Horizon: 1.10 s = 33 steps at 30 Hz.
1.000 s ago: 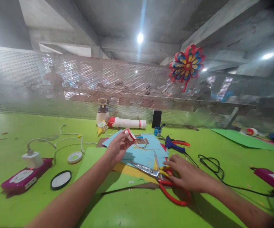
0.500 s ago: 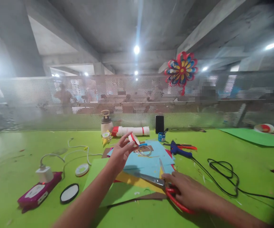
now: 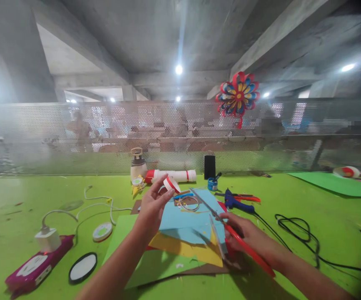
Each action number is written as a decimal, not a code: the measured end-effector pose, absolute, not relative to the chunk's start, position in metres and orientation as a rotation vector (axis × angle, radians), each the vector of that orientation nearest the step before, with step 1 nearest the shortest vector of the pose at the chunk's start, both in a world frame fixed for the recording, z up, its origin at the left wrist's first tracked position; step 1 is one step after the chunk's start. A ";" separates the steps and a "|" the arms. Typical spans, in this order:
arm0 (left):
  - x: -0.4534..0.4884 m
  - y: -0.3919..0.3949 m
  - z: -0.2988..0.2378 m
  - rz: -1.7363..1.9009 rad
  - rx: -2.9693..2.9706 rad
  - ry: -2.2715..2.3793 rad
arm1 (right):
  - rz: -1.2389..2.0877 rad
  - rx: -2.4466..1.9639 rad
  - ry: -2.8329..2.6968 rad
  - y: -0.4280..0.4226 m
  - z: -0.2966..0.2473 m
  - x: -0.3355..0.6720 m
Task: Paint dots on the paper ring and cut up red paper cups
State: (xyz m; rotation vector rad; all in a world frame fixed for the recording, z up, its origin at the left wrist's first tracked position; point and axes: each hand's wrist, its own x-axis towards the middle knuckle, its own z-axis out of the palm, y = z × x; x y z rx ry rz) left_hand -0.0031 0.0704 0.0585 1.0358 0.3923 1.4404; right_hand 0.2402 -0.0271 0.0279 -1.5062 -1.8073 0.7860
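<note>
Between the thumb and fingers of my left hand (image 3: 151,206) is a short white ring with a red band (image 3: 171,186), held up above the papers. My right hand (image 3: 246,233) grips large scissors with red handles (image 3: 249,249); their blades are spread apart and point away toward the left, short of the ring. Under both hands lie sheets of blue paper (image 3: 176,223), yellow paper (image 3: 183,249) and green paper (image 3: 149,268). On the blue sheet rest a thin pale hoop (image 3: 190,209) and a blue stick (image 3: 183,195).
A blue glue gun (image 3: 238,205) with a black cord lies at right, beside an orange-handled tool (image 3: 249,198). At left are a purple power strip (image 3: 39,266), a tape roll (image 3: 102,231) and a black-rimmed disc (image 3: 83,268). Behind stand a spray bottle (image 3: 138,168), white tube (image 3: 174,176) and phone (image 3: 209,166).
My right hand has raised and turned the scissors, and their blades now point further up toward the ring. My left hand keeps the ring in nearly the same place. The view has shifted slightly.
</note>
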 end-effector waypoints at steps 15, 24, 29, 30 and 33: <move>0.013 0.059 0.041 1.269 1.210 0.542 | 0.635 -1.219 -1.792 -0.023 0.010 0.223; 0.014 0.062 0.034 1.164 1.045 0.505 | 0.527 -1.266 -1.804 -0.023 -0.005 0.227; 0.016 0.059 0.036 1.102 0.963 0.510 | 0.543 -1.300 -1.801 -0.030 0.001 0.222; 0.017 0.058 0.036 1.090 0.928 0.506 | 0.548 -1.307 -1.803 -0.032 0.002 0.222; 0.017 0.058 0.038 1.062 0.836 0.504 | 0.564 -1.320 -1.813 -0.034 0.006 0.223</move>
